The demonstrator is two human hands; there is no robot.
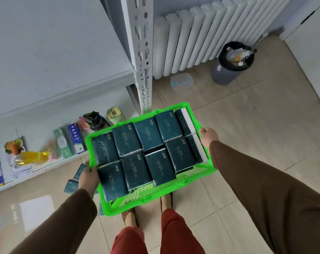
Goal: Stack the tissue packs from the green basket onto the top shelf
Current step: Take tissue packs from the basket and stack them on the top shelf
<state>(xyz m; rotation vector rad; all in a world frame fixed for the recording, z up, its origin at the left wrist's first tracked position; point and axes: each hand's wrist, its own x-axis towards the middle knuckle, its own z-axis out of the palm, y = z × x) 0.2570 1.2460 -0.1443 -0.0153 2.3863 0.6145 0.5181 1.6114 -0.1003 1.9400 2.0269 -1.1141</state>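
A bright green plastic basket (190, 174) is held in the air in front of me, above the tiled floor. Several dark teal tissue packs (150, 136) fill it in two rows, with white-sided packs at its right end. My left hand (87, 177) grips the basket's left rim. My right hand (208, 135) grips its right rim, fingers hidden behind the edge. The wide white top shelf (51, 52) lies to the upper left, bare. A few more teal packs (73, 184) lie on the floor below my left hand.
A white slotted shelf post (144, 61) stands just beyond the basket. A lower shelf (45, 165) holds toothpaste boxes, a black bottle, a jar and other goods. A white radiator (201, 33), a grey bin (230, 65) and a clear container (181, 81) stand at the right.
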